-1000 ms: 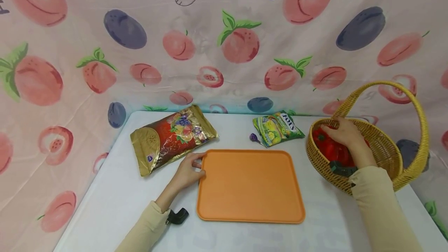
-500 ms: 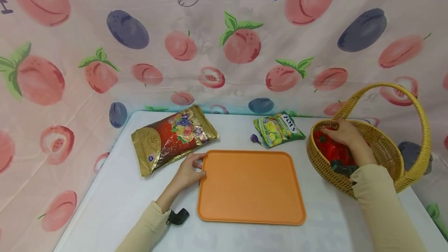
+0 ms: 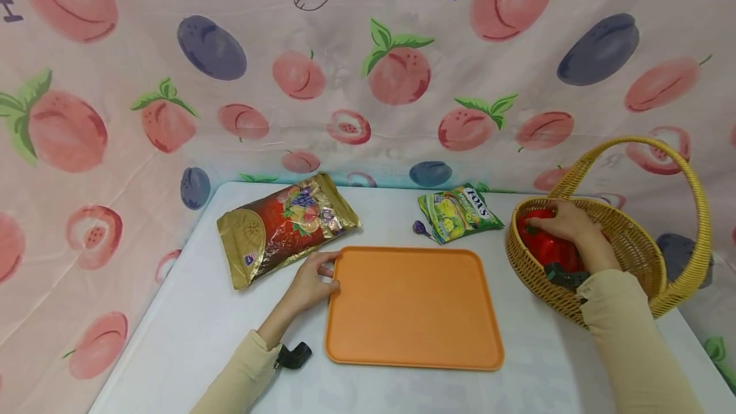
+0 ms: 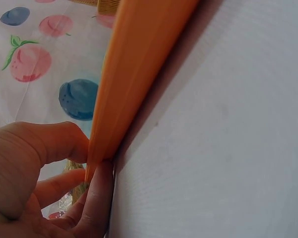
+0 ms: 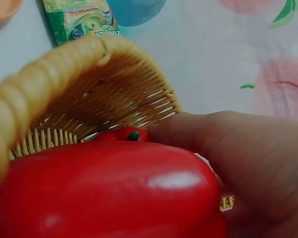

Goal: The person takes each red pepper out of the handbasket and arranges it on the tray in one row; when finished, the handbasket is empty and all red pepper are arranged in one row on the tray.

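My left hand (image 3: 308,285) grips the left rim of an orange rectangular tray (image 3: 414,308). In the left wrist view, the tray's edge (image 4: 134,74) lies between the thumb and a finger beneath it. Over on the right, my right hand (image 3: 569,223) reaches into a yellow wicker basket (image 3: 638,235) and holds a red bell pepper (image 3: 546,248). The right wrist view has a glossy red pepper body (image 5: 104,193) close up, with the thumb (image 5: 188,130) by a red top with a green stem. Whether these belong to one pepper is unclear, and most right fingers are hidden.
A large red and gold candy bag (image 3: 287,229) lies behind the tray's left corner. A green Fox's bag (image 3: 460,213) and a purple lollipop (image 3: 421,228) lie at the back. The basket's tall handle (image 3: 698,209) arches over its right side.
The right thumb and fingers have shifted slightly around the red bell pepper inside the basket. The left hand keeps its hold on the tray. The head view has drifted a little.
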`<state>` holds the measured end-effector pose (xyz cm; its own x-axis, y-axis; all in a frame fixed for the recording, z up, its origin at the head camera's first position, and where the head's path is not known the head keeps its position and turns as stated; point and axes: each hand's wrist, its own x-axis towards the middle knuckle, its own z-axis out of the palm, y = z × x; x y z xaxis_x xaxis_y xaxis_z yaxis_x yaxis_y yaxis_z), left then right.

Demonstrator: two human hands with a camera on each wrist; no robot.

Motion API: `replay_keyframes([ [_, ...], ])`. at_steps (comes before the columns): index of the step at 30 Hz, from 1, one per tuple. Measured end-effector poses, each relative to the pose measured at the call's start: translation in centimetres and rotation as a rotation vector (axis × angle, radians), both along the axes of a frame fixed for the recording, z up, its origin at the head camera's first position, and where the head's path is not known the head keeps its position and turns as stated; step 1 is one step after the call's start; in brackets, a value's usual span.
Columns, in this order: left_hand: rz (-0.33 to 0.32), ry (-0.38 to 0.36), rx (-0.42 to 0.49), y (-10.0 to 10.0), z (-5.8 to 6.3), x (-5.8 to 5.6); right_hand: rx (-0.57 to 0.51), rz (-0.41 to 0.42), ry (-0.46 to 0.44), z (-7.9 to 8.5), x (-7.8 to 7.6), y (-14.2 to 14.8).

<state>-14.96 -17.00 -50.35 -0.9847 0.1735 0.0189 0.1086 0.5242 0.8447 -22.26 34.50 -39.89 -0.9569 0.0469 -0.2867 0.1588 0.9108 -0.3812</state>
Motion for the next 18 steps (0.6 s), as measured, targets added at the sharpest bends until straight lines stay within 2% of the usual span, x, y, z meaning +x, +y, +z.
replay_keyframes([
  [18,-0.008,0.014,-0.001,-0.01,0.26,0.13,-0.010,-0.029,0.018,0.27,0.44,-0.13],
])
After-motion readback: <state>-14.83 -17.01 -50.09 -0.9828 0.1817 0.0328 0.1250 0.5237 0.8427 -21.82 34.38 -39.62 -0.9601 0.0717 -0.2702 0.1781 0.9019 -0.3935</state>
